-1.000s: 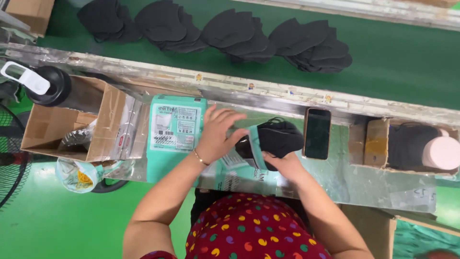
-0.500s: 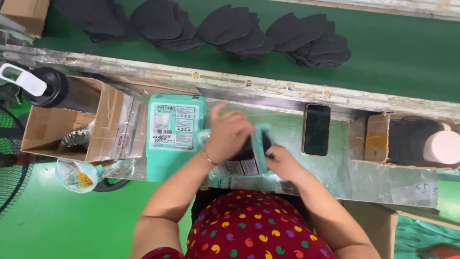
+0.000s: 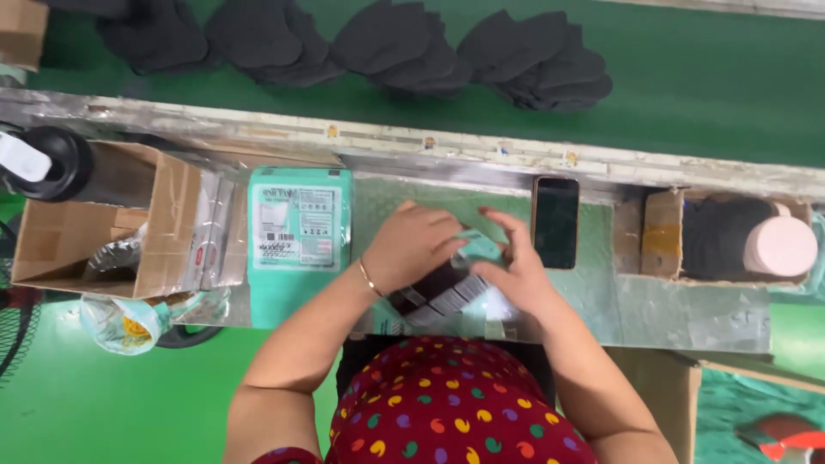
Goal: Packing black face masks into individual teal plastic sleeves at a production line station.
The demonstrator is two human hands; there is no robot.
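Observation:
Both hands meet over a teal printed pouch with a dark item showing inside its clear lower part, at the middle of the work shelf. My left hand lies over the pouch's left side, gripping it. My right hand pinches the pouch's teal top edge with its fingers. A stack of the same teal pouches lies flat just left of my left hand. Several black masks lie in overlapping piles on the green belt beyond the shelf.
A black phone lies right of my hands. An open cardboard box holds a dark bottle at the left. Another box at right holds dark items and a pink cup. A plastic bag hangs below.
My hands have drawn together over the pouch. The black item, earlier seen beside it under my right hand, now sits inside, and my right hand has moved up to its top edge.

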